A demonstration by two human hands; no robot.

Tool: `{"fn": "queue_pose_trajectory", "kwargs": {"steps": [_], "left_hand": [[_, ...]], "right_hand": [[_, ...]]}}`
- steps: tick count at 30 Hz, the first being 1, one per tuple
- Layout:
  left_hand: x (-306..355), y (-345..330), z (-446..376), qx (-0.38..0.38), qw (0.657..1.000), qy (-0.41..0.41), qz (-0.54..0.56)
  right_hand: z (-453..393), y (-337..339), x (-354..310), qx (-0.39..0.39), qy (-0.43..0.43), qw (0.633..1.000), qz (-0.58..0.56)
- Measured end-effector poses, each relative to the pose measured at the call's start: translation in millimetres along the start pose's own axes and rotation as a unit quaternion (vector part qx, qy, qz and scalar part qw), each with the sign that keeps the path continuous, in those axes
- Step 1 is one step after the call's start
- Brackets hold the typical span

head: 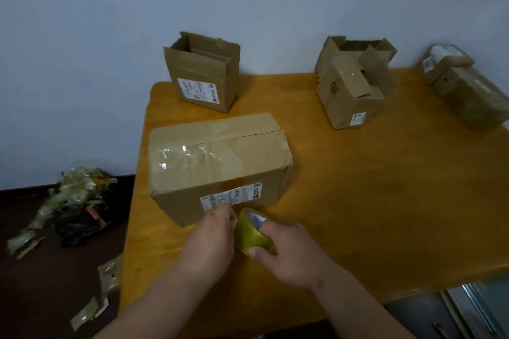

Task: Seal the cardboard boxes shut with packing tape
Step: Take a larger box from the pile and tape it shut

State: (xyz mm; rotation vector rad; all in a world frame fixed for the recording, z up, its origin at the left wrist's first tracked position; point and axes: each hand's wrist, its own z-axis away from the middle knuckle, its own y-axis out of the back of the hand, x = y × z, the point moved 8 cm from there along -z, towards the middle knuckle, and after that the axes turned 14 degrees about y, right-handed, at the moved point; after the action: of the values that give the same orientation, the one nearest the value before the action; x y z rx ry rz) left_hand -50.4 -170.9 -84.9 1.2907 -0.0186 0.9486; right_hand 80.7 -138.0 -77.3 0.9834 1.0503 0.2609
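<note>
Peeling tape end | right hand point(286, 252) grips tape roll point(254, 232) | left hand point(213, 239) pinches at its edge | best pulled taut over large box point(217, 165) seam

Large box point(220, 162): matt brown cardboard (glossy clear tape wrinkled across top). Tape roll point(254, 232): shiny yellowish plastic. Counter point(371, 187): smooth varnished wood.

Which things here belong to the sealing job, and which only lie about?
For the job: tape roll in right hand; left hand; large box; two open boxes.

Lying about: wrapped parcel; tape scraps on floor.
</note>
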Motion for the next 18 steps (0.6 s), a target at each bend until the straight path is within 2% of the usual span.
{"fn": "queue_pose_trajectory", "kwargs": {"steps": [2, 4, 7, 9, 11, 13, 15, 17, 18], "left_hand": [[-4.4, 22.6, 10.0, 0.017, 1.000, -0.017, -0.014], [-8.9, 44.9, 20.6, 0.019, 0.999, -0.029, -0.020], [-37.8, 80.7, 23.0, -0.012, 0.999, 0.016, 0.028], [-68.6, 105.3, 19.0, -0.049, 0.990, 0.069, 0.115], [-95.8, 130.6, 18.9, -0.067, 0.973, 0.105, 0.195], [-108.3, 148.3, 23.1, -0.072, 0.969, 0.105, 0.213], [-112.3, 160.4, 27.3, -0.052, 0.979, 0.089, 0.174], [-116.9, 172.3, 29.6, -0.015, 0.981, 0.082, 0.173], [-120.1, 179.1, 30.0, 0.002, 0.978, 0.078, 0.191]], "right_hand": [[-9.1, -5.0, -8.8, 0.004, -0.006, 1.000, 0.030], [-15.2, -10.7, -11.1, -0.006, -0.049, 0.998, 0.032], [-22.1, -16.2, -30.3, -0.020, -0.074, 0.989, -0.128], [-23.5, -19.8, -45.3, -0.045, -0.075, 0.958, -0.273], [-21.6, -26.2, -57.3, -0.073, -0.077, 0.903, -0.417], [-20.5, -33.7, -70.6, -0.110, -0.067, 0.861, -0.492], [-22.5, -32.2, -82.9, -0.122, -0.058, 0.870, -0.474], [-29.8, -16.8, -93.5, -0.102, -0.039, 0.919, -0.378], [-34.4, -4.3, -99.6, -0.085, -0.021, 0.951, -0.296]]}}
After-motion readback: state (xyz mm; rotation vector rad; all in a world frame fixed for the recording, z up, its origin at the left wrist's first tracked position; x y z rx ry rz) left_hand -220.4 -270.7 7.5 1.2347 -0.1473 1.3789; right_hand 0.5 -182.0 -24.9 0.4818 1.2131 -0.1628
